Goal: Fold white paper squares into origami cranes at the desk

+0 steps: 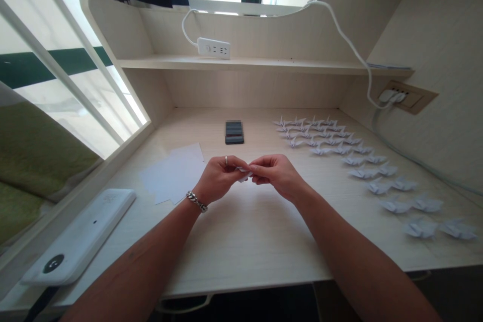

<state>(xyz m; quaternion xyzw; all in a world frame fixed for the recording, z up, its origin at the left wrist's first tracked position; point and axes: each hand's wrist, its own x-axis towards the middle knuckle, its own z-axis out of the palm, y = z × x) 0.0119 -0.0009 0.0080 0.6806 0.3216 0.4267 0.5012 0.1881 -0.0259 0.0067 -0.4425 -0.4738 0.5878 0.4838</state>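
Observation:
My left hand (219, 177) and my right hand (277, 173) meet above the middle of the pale wooden desk (249, 241). Both pinch a small folded piece of white paper (244, 173) between their fingertips; most of it is hidden by the fingers. A ring sits on a left finger and a chain bracelet (196, 201) circles the left wrist. A stack of white paper sheets (173, 173) lies just left of my left hand.
Several folded white paper cranes (354, 160) run in rows along the desk's right side. A dark phone (234, 132) lies at the back centre. A white flat device (81, 234) rests at the left edge. A power strip (213, 48) sits on the shelf; a wall socket (405, 95) at right.

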